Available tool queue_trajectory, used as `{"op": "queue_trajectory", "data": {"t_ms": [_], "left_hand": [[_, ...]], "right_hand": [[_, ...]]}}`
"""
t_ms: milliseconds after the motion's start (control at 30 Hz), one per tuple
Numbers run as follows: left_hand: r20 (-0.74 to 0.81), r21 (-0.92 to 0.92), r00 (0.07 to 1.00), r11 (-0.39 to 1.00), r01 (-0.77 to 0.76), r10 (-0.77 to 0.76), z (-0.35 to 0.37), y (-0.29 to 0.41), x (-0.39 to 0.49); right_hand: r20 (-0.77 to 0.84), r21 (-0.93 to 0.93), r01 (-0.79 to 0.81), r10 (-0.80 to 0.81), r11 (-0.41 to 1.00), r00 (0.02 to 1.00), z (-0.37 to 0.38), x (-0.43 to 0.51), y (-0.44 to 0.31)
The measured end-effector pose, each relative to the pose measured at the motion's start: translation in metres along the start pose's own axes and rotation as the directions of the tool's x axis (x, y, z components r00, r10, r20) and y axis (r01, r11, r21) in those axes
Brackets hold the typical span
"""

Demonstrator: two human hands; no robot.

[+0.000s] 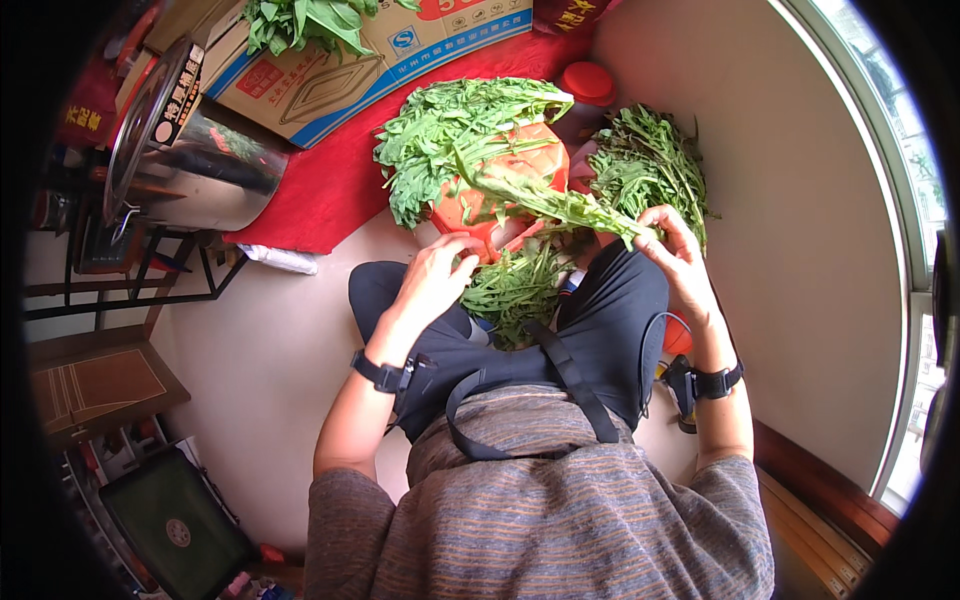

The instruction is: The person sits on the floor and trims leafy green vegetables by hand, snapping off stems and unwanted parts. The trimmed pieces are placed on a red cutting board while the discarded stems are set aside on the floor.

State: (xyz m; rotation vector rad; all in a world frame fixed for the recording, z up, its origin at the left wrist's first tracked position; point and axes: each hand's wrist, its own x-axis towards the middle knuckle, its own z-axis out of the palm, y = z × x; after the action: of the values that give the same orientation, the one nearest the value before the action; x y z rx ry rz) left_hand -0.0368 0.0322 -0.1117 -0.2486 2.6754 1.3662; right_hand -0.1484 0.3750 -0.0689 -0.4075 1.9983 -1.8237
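My right hand [673, 251] grips the base of a long leafy green stalk [559, 204], which reaches left across an orange plastic stool or stand [536, 161]. My left hand [444, 274] is near the stool's front edge, fingers curled; whether something small is between them cannot be made out. A large bunch of leafy greens [457, 127] lies over the stool's far left part. Between my knees, a heap of loose leaves and stems [517, 292] sits low down. Another pile of darker greens [649, 165] stands to the right, beyond my right hand.
Red cloth [322, 180] spreads beneath a cardboard box [337, 82] topped with more leaves [311, 26]. A lidded steel pot [217, 172] is at the left above a black metal rack [135, 300]. A red-lidded container [587, 84] stands by the right wall [780, 225].
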Motion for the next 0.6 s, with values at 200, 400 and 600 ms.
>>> {"op": "queue_trajectory", "data": {"t_ms": [200, 400, 600], "left_hand": [[-0.455, -0.061, 0.869, 0.967, -0.248, 0.194, -0.027, 0.055, -0.035], [-0.053, -0.56, 0.987, 0.823, 0.095, -0.15, -0.012, 0.073, -0.035], [-0.263, -0.762, 0.961, 0.63, -0.149, -0.09, -0.003, 0.069, -0.036]], "right_hand": [[0.058, -0.297, 0.323, -0.32, 0.899, 0.946, 0.024, 0.006, -0.001], [0.092, -0.241, 0.38, -0.369, 0.893, 0.925, 0.058, 0.003, -0.006], [0.063, -0.008, 0.283, -0.282, 0.959, 0.957, 0.086, -0.007, 0.006]]}}
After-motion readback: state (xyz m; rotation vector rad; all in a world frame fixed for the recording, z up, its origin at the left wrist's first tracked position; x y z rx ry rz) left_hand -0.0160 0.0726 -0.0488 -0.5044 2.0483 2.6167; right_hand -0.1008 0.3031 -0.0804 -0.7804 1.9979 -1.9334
